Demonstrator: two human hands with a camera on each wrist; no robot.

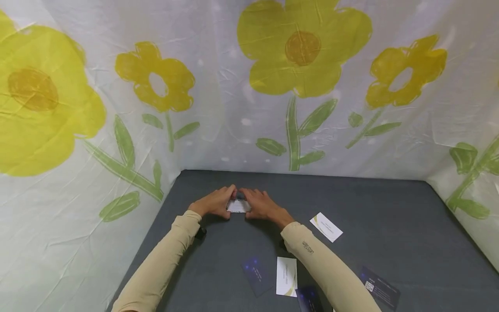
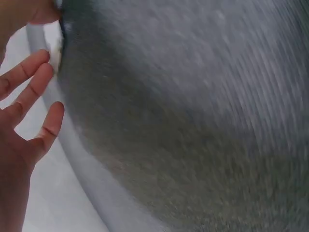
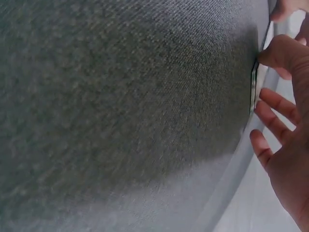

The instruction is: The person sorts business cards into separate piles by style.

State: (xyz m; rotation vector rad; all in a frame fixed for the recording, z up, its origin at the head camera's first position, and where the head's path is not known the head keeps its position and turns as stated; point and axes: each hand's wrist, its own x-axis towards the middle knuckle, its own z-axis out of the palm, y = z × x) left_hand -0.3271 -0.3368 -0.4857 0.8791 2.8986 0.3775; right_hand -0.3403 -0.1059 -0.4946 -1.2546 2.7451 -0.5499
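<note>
Both hands meet over the far left part of the dark table, around a small white stack of business cards (image 1: 238, 206). My left hand (image 1: 215, 202) grips its left end between thumb and fingers. At the right end, my right hand (image 1: 266, 205) pinches it the same way, thumb toward the near side. The right wrist view shows the layered edge of the stack (image 3: 254, 87) low over the cloth, by the fingertips of the right hand (image 3: 289, 159). Only a sliver of the stack shows beyond the left hand (image 2: 24, 121) in the left wrist view.
A white card (image 1: 326, 227) lies right of the right hand. Nearer are a dark blue card (image 1: 257, 276), another white card (image 1: 286, 276) and a dark card (image 1: 309, 299) overlapping it. A dark card with a square code (image 1: 380, 288) lies right of the forearm. Flowered cloth (image 1: 218, 108) surrounds the table.
</note>
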